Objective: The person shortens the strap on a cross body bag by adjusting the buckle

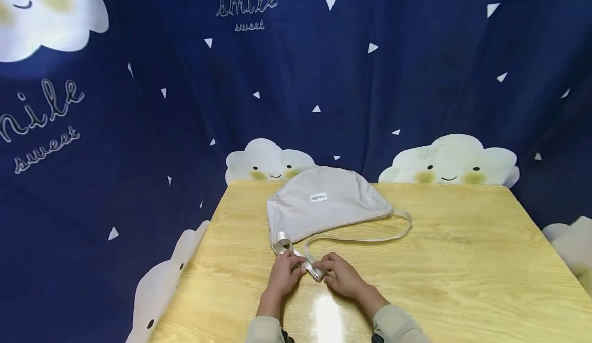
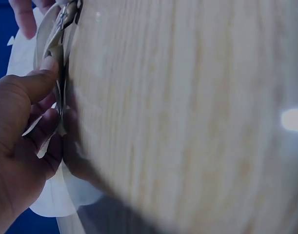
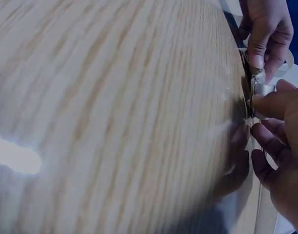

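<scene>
The left hand (image 1: 284,276) and right hand (image 1: 343,277) pinch a strap (image 1: 312,270) before its shoulder bag (image 1: 330,204). A label (image 1: 318,197) (inverted) reads "FASHION."

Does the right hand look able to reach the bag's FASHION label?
Probably yes: nothing covers the label, and only the strap crosses between, though the right hand would likely need to let go of the strap first.

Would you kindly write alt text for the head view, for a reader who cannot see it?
A left hand and a right hand hold the strap of a pale bag that lies on a wooden table. Behind it hangs a dark blue cloth printed with smiling clouds and white triangles.
</scene>
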Demonstrator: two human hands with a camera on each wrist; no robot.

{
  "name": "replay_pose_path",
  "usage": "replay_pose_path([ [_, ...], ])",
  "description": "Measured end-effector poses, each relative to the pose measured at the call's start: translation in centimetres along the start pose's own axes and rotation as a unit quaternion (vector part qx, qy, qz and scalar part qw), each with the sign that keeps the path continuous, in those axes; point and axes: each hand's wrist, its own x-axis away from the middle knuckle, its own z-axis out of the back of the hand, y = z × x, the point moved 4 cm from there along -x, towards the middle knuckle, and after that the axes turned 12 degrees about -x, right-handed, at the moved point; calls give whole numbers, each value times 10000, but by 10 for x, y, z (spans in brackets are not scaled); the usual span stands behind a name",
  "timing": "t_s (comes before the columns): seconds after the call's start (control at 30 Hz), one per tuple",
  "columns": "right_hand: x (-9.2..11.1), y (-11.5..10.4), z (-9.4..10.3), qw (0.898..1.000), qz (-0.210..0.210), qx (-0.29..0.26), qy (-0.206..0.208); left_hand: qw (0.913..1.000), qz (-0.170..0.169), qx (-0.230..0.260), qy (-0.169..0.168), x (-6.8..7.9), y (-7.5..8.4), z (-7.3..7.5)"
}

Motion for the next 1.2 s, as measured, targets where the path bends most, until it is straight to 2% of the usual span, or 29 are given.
replay_pose_path([
  [0.23, -3, -2, -3, 9966, -3, 820, 40, 10000, 51, 38, 6, 3, -3, 0],
  [0.37, -3, -3, -7, 9935, 252, 1101, -135, 9999, -62, 37, 121, 5, -4, 1],
  [0.47, -3, -5, -6, 9929, 440, 1101, -117, 9996, -139, 17, 249, 5, -3, 2],
  [0.7, -5, -2, 1, 9975, -160, 667, 170, 9993, 100, -152, 341, 6, -4, 7],
  [0.8, -3, -2, 4, 9962, -135, 736, 437, 9988, 92, -256, 414, 7, -4, 9],
  [0.9, -2, -4, 7, 9911, 103, 1075, 784, 9980, 93, -429, 449, 7, -2, 12],
  [1.03, -1, -10, 12, 9786, 552, 1507, 1286, 9968, 149, -601, 511, 10, -1, 17],
  [1.2, -4, -18, 17, 9680, 1103, 1674, 1512, 9947, 146, -655, 784, 11, 1, 24],
])
